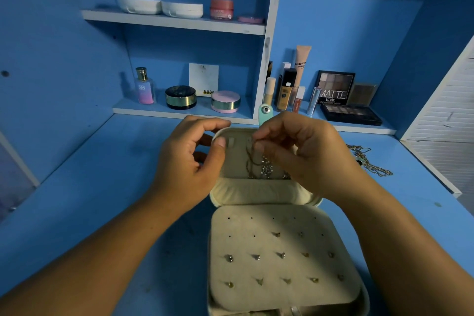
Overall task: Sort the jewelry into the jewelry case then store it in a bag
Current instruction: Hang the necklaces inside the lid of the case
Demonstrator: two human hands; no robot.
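I am hanging a necklace (252,161), right hand (302,151) pinching it, left hand (187,161) gripping the jewelry case (256,194); studs (256,256) seated, right-side chains (369,161) remaining.

**Soft cream lining, bright metal, scuffed blue paint**

The case (282,251) is lined in a cream, matt, velvety-looking fabric, and its lid is padded. The studs (256,256) in its panel are small metal pieces that glint. The chain (252,161) in the lid is fine metal. Right of the case, the necklaces (369,161) look like gold-toned metal with a slight sheen. The counter (102,187) under the case is painted blue, matt and scuffed. Behind the case, the strap (262,119) is smooth teal with a shiny metal snap. The palette (351,114) is glossy black plastic, and the bottle (145,88) looks like clear glass with a bright metallic cap.
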